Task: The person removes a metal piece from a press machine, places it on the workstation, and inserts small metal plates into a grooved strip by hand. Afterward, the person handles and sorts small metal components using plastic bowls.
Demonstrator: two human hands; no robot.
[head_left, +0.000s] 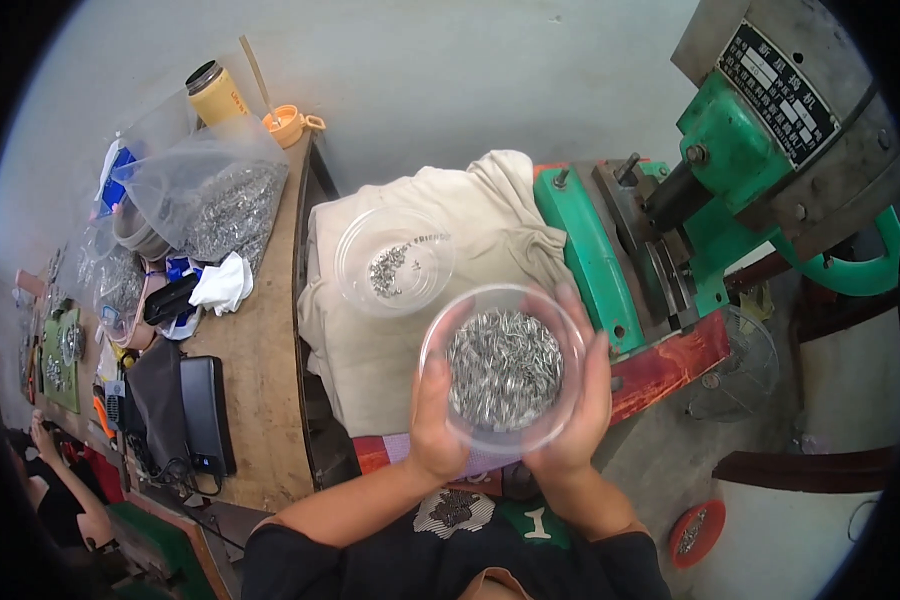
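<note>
Both my hands clasp a clear plastic bowl point(500, 440) from its two sides, tilted toward me. Small shiny metal parts point(505, 370) fill much of it, slightly blurred. My left hand point(437, 425) is wrapped round the left side and my right hand point(578, 415) round the right, fingertips partly behind the bowl. Just beyond, a second clear round bowl point(350, 285) rests on a beige cloth point(355, 370), with a small heap of similar metal pieces point(386, 270) inside.
A green press machine point(585, 260) stands on the right. The wooden table point(275, 400) at left carries bags of metal parts point(235, 205), a yellow bottle point(215, 92), an orange cup point(287, 124) and a black box point(205, 415). A red basin point(708, 560) and fan point(735, 365) are lower right. Another person point(65, 490) sits far left.
</note>
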